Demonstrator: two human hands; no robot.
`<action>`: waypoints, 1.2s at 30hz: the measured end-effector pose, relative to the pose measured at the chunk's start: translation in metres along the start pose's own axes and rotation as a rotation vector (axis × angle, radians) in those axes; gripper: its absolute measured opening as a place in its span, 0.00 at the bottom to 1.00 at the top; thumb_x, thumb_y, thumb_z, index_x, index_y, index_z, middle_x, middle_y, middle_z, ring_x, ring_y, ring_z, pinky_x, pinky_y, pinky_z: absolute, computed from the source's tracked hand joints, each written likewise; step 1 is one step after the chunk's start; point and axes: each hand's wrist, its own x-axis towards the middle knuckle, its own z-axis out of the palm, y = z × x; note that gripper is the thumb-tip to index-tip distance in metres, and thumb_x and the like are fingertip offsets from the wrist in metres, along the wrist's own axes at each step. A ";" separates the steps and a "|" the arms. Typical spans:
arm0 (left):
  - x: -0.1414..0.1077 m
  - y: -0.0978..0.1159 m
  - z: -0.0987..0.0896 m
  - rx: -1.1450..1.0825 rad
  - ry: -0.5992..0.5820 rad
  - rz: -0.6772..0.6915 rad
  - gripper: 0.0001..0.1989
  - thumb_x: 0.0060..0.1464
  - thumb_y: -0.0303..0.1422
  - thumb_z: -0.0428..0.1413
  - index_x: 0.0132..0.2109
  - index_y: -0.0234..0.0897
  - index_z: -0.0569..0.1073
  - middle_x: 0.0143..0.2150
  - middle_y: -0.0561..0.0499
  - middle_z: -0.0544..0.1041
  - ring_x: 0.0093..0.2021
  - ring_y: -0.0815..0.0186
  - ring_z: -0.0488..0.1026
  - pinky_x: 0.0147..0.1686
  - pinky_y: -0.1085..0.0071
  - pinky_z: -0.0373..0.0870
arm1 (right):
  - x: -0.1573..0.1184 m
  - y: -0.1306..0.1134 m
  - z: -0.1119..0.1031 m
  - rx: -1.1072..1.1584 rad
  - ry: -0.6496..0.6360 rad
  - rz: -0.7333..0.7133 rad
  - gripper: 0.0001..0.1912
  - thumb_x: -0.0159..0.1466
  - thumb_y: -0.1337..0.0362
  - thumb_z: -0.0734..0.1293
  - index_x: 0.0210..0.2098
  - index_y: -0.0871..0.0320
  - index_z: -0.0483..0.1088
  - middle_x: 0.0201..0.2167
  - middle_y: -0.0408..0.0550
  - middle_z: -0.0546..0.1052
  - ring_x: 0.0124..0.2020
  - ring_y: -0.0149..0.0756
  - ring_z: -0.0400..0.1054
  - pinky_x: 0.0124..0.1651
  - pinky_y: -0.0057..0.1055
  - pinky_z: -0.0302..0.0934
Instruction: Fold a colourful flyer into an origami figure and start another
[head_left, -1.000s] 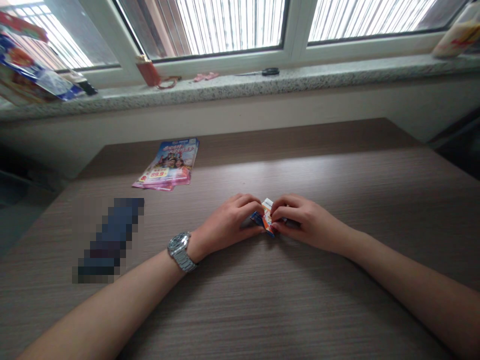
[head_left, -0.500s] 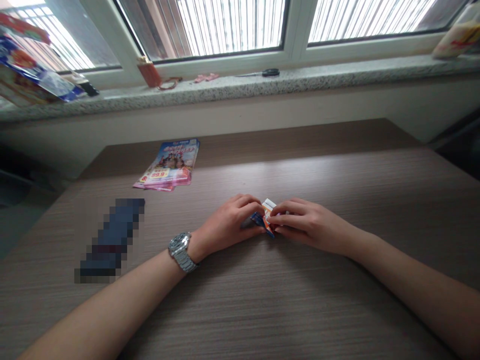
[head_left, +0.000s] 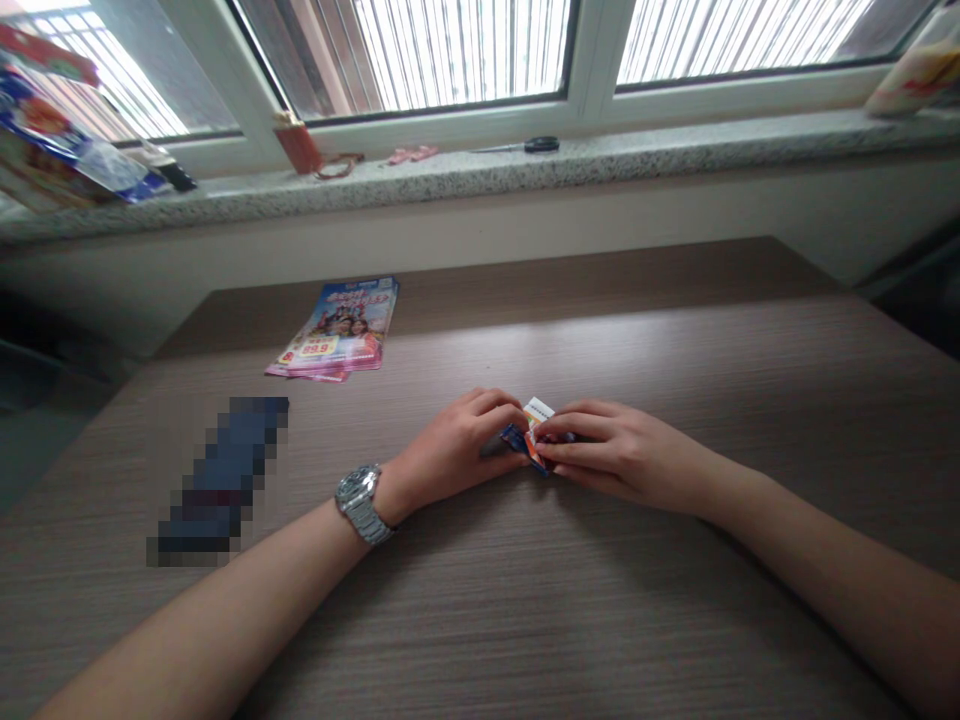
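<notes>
A small folded piece of printed paper (head_left: pixel 535 413), white, orange and dark blue, is held between my two hands just above the table or on it; I cannot tell which. My left hand (head_left: pixel 472 440), with a silver watch (head_left: pixel 365 503) at its wrist, pinches the paper's left side between thumb and fingers. From the other side, the fingers of my right hand (head_left: pixel 616 448) press on the paper's right part. Much of the paper is covered by fingers, so its full shape is hidden.
A stack of colourful printed flyers (head_left: pixel 341 325) lies at the table's back left. Nearer, a blurred-out dark blue object (head_left: pixel 225 475) rests beside my left forearm. On the stone windowsill (head_left: pixel 637 155) are a screwdriver (head_left: pixel 540 145), pink bits (head_left: pixel 412 155), and a red-brown case (head_left: pixel 298 148).
My right hand's fingers have shifted slightly on the paper, with the fingers bunched a little differently. The left hand stays in place.
</notes>
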 end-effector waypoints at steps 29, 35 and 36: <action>-0.004 0.002 -0.002 0.129 -0.038 0.073 0.23 0.68 0.35 0.56 0.67 0.46 0.66 0.69 0.44 0.67 0.67 0.55 0.66 0.66 0.51 0.65 | -0.008 0.014 0.006 0.149 0.098 0.190 0.19 0.73 0.69 0.62 0.60 0.50 0.71 0.66 0.51 0.71 0.67 0.43 0.65 0.67 0.45 0.63; -0.004 0.001 -0.004 0.206 -0.089 0.077 0.23 0.69 0.37 0.54 0.68 0.47 0.66 0.69 0.43 0.66 0.68 0.53 0.65 0.67 0.48 0.62 | -0.009 0.018 0.008 0.135 0.165 0.285 0.18 0.73 0.67 0.61 0.60 0.53 0.70 0.63 0.53 0.74 0.65 0.43 0.67 0.66 0.46 0.65; -0.004 0.001 -0.004 0.211 -0.088 0.079 0.23 0.69 0.37 0.54 0.68 0.47 0.66 0.69 0.43 0.66 0.68 0.53 0.65 0.67 0.49 0.63 | -0.009 0.019 0.008 0.119 0.164 0.275 0.18 0.73 0.67 0.61 0.61 0.53 0.70 0.63 0.53 0.73 0.66 0.44 0.66 0.66 0.47 0.64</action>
